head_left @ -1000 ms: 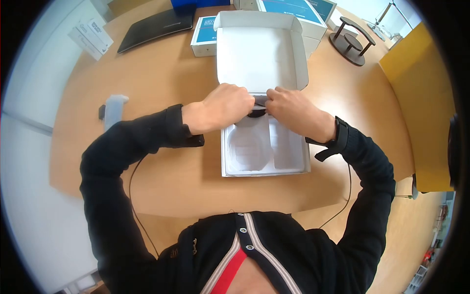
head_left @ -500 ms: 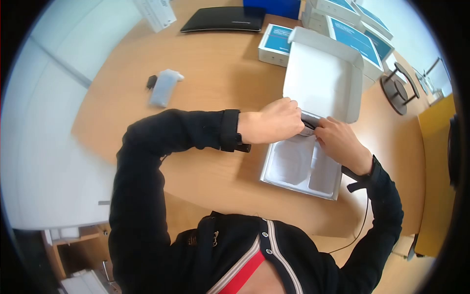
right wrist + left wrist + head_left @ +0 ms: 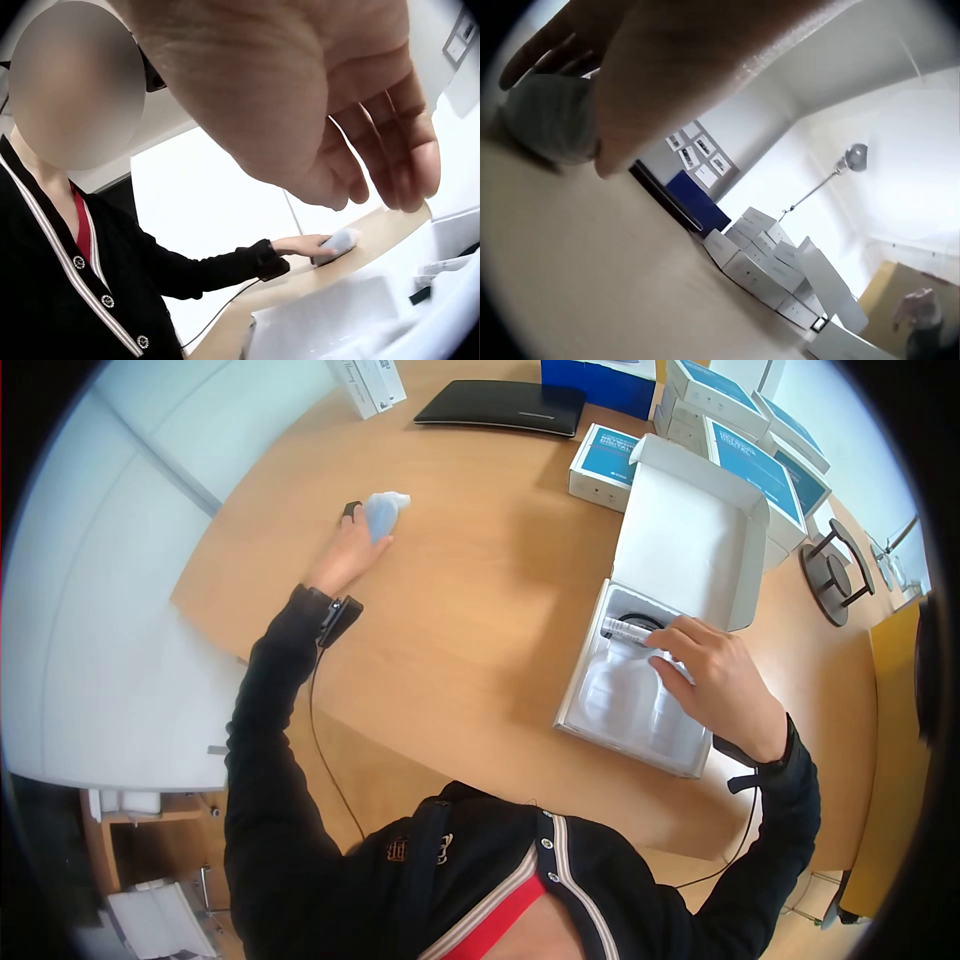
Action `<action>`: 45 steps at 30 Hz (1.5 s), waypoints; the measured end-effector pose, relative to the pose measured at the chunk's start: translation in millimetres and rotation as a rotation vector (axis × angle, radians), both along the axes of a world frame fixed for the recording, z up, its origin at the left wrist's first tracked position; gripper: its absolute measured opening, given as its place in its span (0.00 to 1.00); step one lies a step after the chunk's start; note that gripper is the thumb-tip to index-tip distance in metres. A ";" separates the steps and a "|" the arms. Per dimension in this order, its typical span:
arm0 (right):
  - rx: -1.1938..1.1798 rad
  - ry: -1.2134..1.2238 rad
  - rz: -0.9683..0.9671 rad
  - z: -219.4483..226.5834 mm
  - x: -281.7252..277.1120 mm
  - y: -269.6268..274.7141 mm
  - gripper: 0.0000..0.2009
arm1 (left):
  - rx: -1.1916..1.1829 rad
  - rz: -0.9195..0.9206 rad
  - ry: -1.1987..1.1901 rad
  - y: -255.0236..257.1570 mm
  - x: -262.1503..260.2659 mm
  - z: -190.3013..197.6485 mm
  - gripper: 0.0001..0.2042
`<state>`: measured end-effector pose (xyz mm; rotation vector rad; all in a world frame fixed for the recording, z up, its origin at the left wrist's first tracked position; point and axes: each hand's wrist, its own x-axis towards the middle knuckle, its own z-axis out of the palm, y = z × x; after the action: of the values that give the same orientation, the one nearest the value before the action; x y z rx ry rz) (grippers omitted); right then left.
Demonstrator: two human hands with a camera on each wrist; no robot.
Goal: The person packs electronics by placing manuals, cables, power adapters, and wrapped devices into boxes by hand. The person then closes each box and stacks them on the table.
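Observation:
My left hand [image 3: 345, 555] is at the translucent bluish-white pouch [image 3: 382, 515], on the table's left side. In the left wrist view its fingers reach over the pouch [image 3: 551, 116], with the thumb along the near side; firm contact cannot be told. A small black item [image 3: 350, 510] lies beside the pouch. The right hand [image 3: 725, 680] hovers over the open white box [image 3: 585, 660], fingers loosely bent and nothing seen between them. Within the box's upper compartment, a black cable [image 3: 645, 621] and a white-labelled piece [image 3: 626, 631] lie near those fingertips.
Behind the box's raised lid [image 3: 690, 520] stand several white-and-blue boxes [image 3: 755, 470]. A black laptop-like case [image 3: 500, 407] and a blue box [image 3: 600, 385] are at the back. To the right stand a dark wooden stand [image 3: 830, 575] and a yellow panel [image 3: 895, 740].
My left hand has left the box and moved left to the pouch. The right hand stays over the box, its fingers off the dark piece. The head view has shifted, showing the box further right.

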<state>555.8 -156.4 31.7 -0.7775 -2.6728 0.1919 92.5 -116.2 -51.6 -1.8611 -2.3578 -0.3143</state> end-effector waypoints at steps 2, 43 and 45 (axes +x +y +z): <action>-0.063 0.053 0.040 2.0 -11.5 -3.8 0.07 | -0.025 -0.004 -0.043 1.9 -7.9 -7.8 0.33; -0.446 0.103 -0.349 -50.1 23.7 -15.5 0.14 | 0.189 -1.333 0.434 -95.7 233.3 10.6 0.19; -0.193 0.150 -0.292 -64.6 25.0 -14.1 0.11 | 0.193 -1.336 0.419 -97.6 235.4 10.1 0.18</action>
<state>580.9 -170.5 -32.9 -1.1532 -2.3902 0.4193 327.9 -213.8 -41.5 -2.7046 -0.5463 -0.1878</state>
